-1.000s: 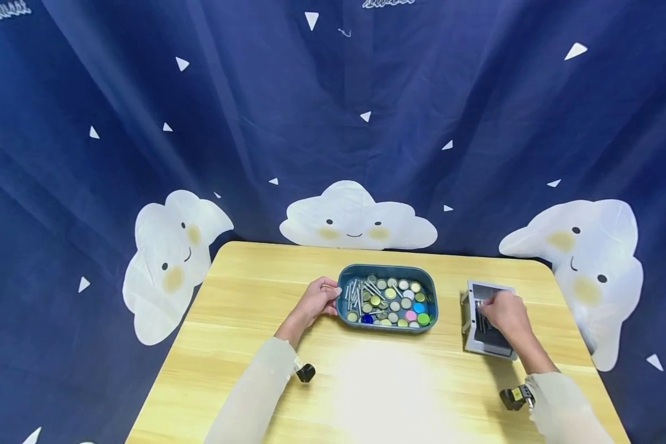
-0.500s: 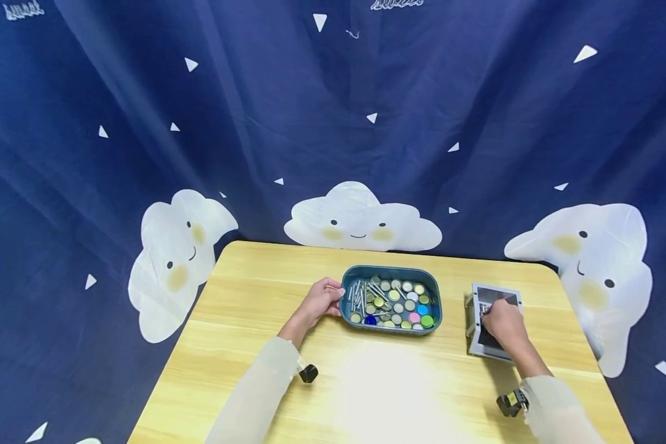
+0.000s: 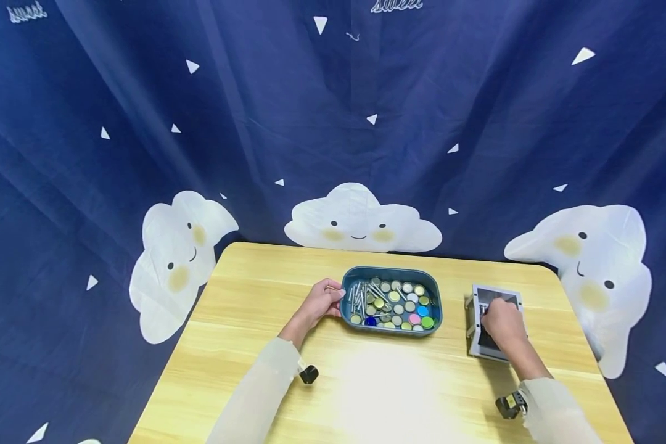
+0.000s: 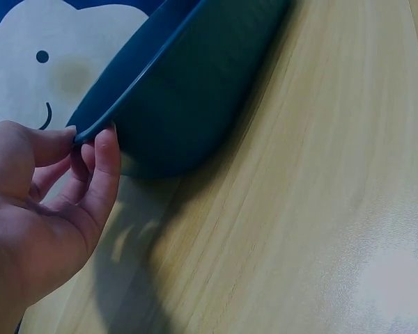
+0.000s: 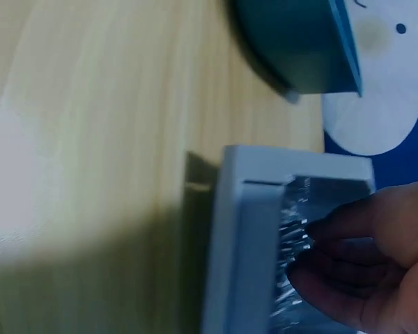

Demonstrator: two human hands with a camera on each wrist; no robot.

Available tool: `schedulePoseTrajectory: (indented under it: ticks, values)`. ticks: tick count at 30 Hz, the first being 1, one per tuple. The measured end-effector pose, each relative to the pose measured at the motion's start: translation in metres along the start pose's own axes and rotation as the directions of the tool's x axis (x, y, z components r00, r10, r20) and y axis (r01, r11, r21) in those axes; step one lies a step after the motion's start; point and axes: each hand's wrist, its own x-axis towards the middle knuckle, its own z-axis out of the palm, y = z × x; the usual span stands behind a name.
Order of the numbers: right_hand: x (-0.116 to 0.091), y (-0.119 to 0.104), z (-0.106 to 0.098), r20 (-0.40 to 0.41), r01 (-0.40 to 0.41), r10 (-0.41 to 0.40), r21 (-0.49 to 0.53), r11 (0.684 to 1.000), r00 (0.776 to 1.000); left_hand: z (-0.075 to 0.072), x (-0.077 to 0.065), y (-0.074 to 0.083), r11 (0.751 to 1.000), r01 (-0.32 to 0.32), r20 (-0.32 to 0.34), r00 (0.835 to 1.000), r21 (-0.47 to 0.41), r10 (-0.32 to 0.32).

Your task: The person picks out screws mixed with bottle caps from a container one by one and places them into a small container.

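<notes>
My left hand (image 3: 323,300) pinches the left rim of a dark teal tub (image 4: 188,97), thumb on top and fingers underneath. Bottle caps (image 3: 414,319) in several colours lie inside the tub, beside thin silvery metal rods (image 3: 357,297) gathered at its left. At the right, my right hand (image 5: 376,261) reaches into a grey open-topped box (image 3: 487,353). Its thumb and fingers are bent, with the tips right at a row of shiny metal rods (image 5: 289,240) in the box. Whether it grips any of them I cannot tell.
Both things stand on a light wooden table (image 3: 255,271), the box a short way right of the tub. A blue curtain (image 3: 311,92) with white clouds hangs behind the table's far edge. A small black wrist camera (image 3: 510,404) hangs by the right sleeve.
My right hand has gone lower into the grey box, covering more of the rods there. The left hand keeps its hold on the tub. The head view has shifted slightly.
</notes>
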Motion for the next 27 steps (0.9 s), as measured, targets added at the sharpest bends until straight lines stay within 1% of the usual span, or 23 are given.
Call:
schedulePoseTrajectory:
  ticks: [2, 4, 7, 9, 11, 13, 14, 15, 18, 20, 21, 24, 27]
  values:
    - [0.0, -0.003, -0.004, -0.053, 0.011, -0.011, 0.004, 1.0, 0.999, 0.001, -0.001, 0.0, 1.0, -0.003, 0.0, 1.0, 0.002, 0.003]
    - [0.001, -0.007, -0.006, -0.125, 0.032, -0.031, 0.011, 0.999, 0.992, 0.001, -0.001, 0.0, 1.0, -0.006, -0.001, 1.0, 0.001, 0.006]
    - [0.002, -0.017, -0.011, -0.212, 0.067, -0.06, 0.026, 0.997, 0.975, 0.001, 0.0, -0.001, 1.0, -0.003, -0.002, 1.0, -0.004, 0.003]
    - [0.003, -0.025, -0.015, -0.266, 0.094, -0.082, 0.033, 0.995, 0.96, 0.001, 0.0, -0.002, 1.0, -0.005, -0.002, 1.0, -0.002, 0.005]
    - [0.004, -0.035, -0.02, -0.307, 0.123, -0.106, 0.039, 0.992, 0.946, 0.001, 0.001, -0.003, 1.0, -0.003, -0.004, 1.0, -0.001, 0.003]
    - [0.005, -0.046, -0.024, -0.321, 0.142, -0.118, 0.054, 0.988, 0.94, 0.001, 0.001, -0.003, 1.0, -0.004, -0.004, 1.0, -0.003, 0.004]
    - [0.006, -0.051, -0.026, -0.322, 0.153, -0.126, 0.062, 0.986, 0.938, 0.001, 0.001, -0.003, 1.0, -0.004, -0.005, 1.0, -0.006, 0.004]
    - [0.007, -0.057, -0.028, -0.311, 0.16, -0.129, 0.076, 0.984, 0.942, 0.001, 0.001, -0.003, 1.0, -0.002, -0.006, 1.0, -0.012, 0.002]
    - [0.01, -0.075, -0.03, -0.242, 0.17, -0.138, 0.119, 0.978, 0.96, 0.001, 0.001, -0.004, 1.0, -0.001, -0.007, 1.0, -0.026, 0.001]
    - [0.013, -0.087, -0.029, -0.202, 0.184, -0.154, 0.141, 0.973, 0.967, 0.001, 0.001, -0.004, 1.0, 0.0, -0.012, 1.0, -0.026, 0.0]
    - [0.015, -0.093, -0.028, -0.185, 0.194, -0.166, 0.15, 0.969, 0.969, 0.001, 0.001, -0.004, 1.0, 0.001, -0.014, 1.0, -0.029, -0.001]
    - [0.021, -0.111, -0.022, -0.166, 0.241, -0.216, 0.148, 0.959, 0.962, 0.001, 0.002, -0.004, 1.0, 0.002, -0.02, 1.0, -0.029, -0.002]
    - [0.027, -0.124, -0.013, -0.133, 0.264, -0.246, 0.14, 0.954, 0.96, 0.001, 0.002, -0.004, 0.999, 0.002, -0.016, 1.0, -0.035, -0.003]
